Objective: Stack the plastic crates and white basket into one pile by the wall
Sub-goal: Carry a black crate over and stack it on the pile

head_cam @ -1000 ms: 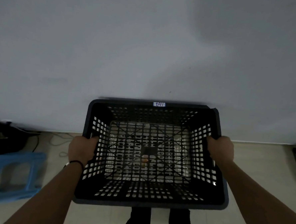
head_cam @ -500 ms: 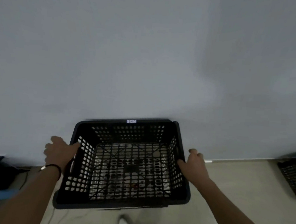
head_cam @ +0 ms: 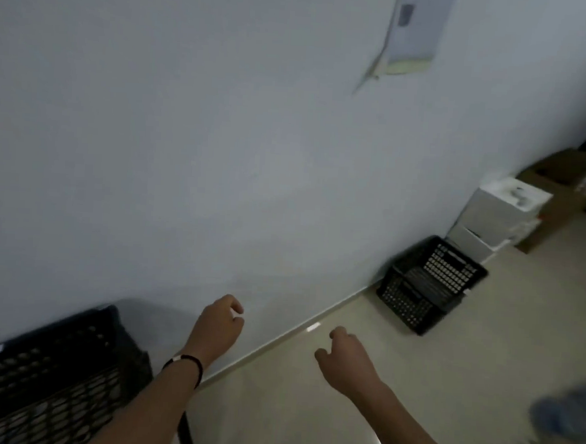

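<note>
Head view shows both hands free. The left hand (head_cam: 221, 325) and right hand (head_cam: 346, 360) hang in the air with loosely curled fingers, holding nothing. One black crate (head_cam: 52, 378) sits by the wall at the lower left. I think the next job is fetching the other black crate (head_cam: 430, 285), which lies far along the wall (head_cam: 220, 148). It has many little holes.

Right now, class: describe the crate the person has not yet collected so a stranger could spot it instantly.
Follow the white wall rightward along the floor. The far black crate sits at its foot, just before the stacked white boxes. Unlike the near crate beside the left hand, it is black latticed plastic standing alone.
</note>
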